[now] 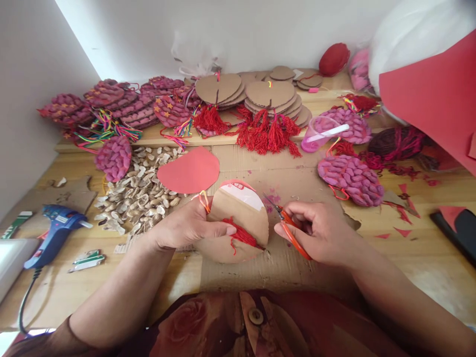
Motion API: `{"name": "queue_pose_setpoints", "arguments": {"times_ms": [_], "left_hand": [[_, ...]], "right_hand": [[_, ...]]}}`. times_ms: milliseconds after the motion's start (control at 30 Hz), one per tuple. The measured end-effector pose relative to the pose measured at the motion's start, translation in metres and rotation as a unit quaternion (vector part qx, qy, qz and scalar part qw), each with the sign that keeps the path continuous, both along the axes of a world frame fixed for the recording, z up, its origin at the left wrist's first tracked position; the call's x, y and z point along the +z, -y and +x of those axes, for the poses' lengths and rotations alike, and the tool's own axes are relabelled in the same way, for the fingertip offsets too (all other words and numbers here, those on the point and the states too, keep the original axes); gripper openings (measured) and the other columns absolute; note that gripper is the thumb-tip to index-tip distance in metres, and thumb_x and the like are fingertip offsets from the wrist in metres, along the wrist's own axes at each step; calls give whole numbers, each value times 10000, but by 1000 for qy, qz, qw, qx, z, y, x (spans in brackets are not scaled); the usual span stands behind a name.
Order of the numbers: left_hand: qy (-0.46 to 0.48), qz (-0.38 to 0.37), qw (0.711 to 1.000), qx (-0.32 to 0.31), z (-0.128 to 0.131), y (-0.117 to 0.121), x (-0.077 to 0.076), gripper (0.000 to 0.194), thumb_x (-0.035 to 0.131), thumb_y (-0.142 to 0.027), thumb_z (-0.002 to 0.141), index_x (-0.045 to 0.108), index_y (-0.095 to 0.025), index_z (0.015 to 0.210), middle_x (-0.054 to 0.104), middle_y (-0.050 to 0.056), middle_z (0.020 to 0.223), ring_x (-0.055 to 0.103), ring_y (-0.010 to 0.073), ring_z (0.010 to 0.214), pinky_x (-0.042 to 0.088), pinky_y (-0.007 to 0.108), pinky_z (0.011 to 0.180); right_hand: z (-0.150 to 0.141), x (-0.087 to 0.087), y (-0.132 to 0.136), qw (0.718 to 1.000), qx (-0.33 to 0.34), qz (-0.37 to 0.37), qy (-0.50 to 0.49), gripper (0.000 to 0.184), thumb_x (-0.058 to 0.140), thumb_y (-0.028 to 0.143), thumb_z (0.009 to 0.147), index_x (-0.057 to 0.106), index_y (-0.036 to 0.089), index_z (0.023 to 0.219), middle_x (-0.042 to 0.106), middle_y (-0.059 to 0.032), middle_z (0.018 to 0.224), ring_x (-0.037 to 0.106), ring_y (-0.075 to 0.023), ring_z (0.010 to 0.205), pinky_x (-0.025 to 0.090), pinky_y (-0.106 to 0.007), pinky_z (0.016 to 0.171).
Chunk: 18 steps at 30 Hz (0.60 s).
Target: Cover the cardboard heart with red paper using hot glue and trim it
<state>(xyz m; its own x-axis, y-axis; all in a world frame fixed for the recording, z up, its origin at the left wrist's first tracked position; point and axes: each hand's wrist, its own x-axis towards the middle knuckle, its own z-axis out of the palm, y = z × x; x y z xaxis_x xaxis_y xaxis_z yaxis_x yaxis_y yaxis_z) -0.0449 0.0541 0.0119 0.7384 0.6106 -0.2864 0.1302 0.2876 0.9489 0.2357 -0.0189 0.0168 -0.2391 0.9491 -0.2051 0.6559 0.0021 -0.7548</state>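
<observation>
My left hand (199, 225) grips a round cardboard disc (238, 203), its thumb pressing a red yarn tassel (243, 234) flat against the face. A white printed strip crosses the disc's upper part, and red shows along its top edge. A yellow-orange cord loop (204, 201) sticks out near my left fingers. In my right hand (316, 230) is a pair of small scissors (292, 228) with orange handles. Their dark tips point up and left, just right of the disc and apart from it. Behind the disc lies a red paper piece (189, 171).
Peanut shells (139, 193) are heaped at left, near a blue glue gun (55, 233). Pink decorated discs (107, 96) and stacked cardboard circles (219, 89) with red tassels line the back shelf. A pink cup (316, 136) and a pink shell-covered disc (351, 178) stand at right.
</observation>
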Motion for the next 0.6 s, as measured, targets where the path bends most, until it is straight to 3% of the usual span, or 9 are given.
{"name": "queue_pose_setpoints", "arguments": {"times_ms": [200, 600], "left_hand": [[0, -27, 994, 103, 5, 5, 3, 480, 828, -314, 792, 670, -137, 1210, 780, 109, 1097, 727, 292, 1064, 594, 373, 890], [-11, -23, 998, 58, 6, 4, -1, 414, 799, -258, 818, 694, -151, 1204, 779, 101, 1122, 745, 252, 986, 598, 355, 871]], "right_hand": [[-5, 2, 1, 986, -9, 124, 113, 399, 639, 501, 888, 422, 229, 694, 445, 64, 547, 392, -108, 510, 261, -279, 514], [-9, -2, 5, 950, 0, 187, 252, 318, 522, 525, 942, 571, 232, 828, 600, -3, 630, 556, -175, 587, 268, -319, 592]]}}
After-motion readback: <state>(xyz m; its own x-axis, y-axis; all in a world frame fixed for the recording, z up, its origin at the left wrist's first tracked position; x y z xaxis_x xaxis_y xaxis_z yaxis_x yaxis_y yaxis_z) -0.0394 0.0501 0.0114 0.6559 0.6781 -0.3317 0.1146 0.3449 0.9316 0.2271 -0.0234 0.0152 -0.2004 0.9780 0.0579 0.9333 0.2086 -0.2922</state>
